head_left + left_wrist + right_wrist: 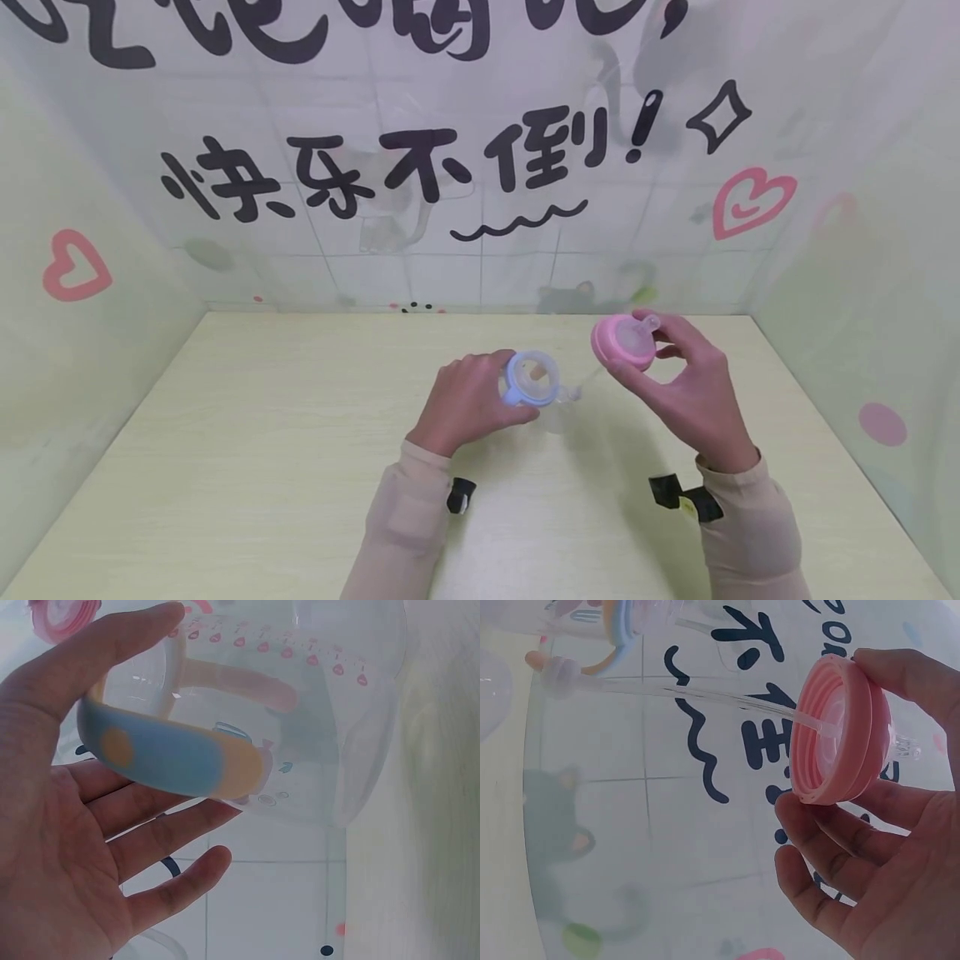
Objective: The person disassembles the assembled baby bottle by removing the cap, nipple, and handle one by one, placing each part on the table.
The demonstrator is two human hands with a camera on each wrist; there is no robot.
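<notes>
My left hand [472,396] grips a clear baby bottle [322,742] by its neck, where a blue handle ring [510,396] sits. The bottle is uncapped and has pink measuring marks down its side. In my right hand [693,379] is a pink bottle lid [626,343], pinched by its rim between thumb and fingers. A clear nipple [651,323] sticks out of its top. From the lid's threaded underside a thin clear straw [705,694] runs toward the bottle, ending in a rounded weight [561,677] beside the bottle in the right wrist view.
A pale wooden table [247,442] lies under both hands. Printed translucent walls [420,275] with lettering and hearts stand at its back and sides. A clear rounded object [491,694] shows at the left edge of the right wrist view.
</notes>
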